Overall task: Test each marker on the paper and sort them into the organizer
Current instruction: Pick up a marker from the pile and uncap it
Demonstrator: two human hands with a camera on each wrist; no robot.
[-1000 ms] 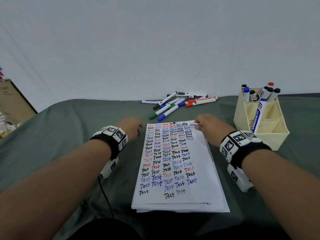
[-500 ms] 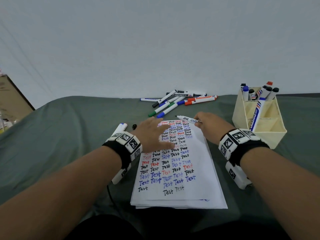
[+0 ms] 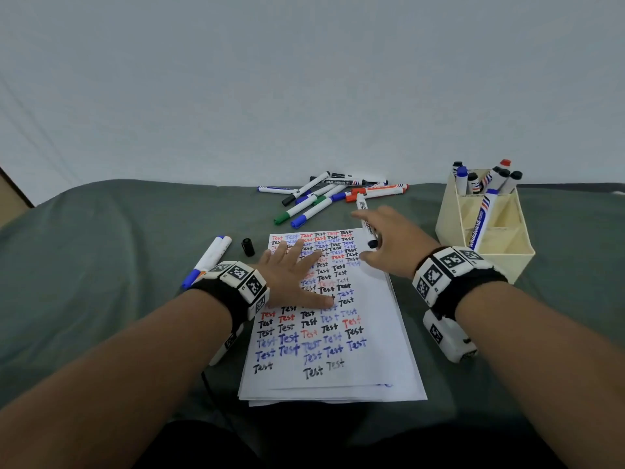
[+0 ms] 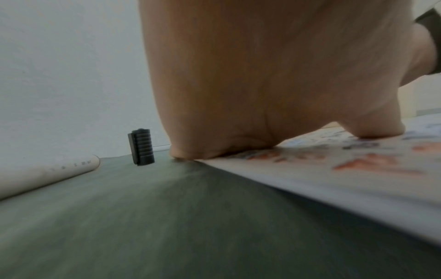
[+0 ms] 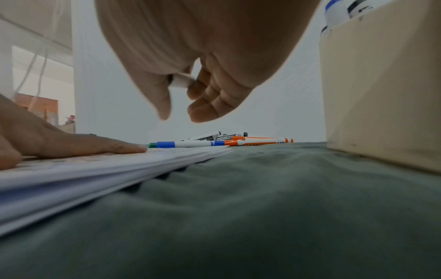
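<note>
Right hand (image 3: 392,243): grip clamped on an uncapped marker (image 3: 366,221), held over the paper's (image 3: 368,360) far right corner. Left hand (image 3: 294,279): fingers straight, spread, pressing flat on the paper. Cap (image 3: 248,247): black, upright on the desk (image 3: 101,248), just left of the paper. Two markers (image 3: 208,260) beside it. Marker pile (image 3: 324,198) beyond the paper. Organizer (image 3: 487,238): right of the paper, several markers standing in it.

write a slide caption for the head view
Left hand flat on the test paper; right hand holds an uncapped marker.
</note>
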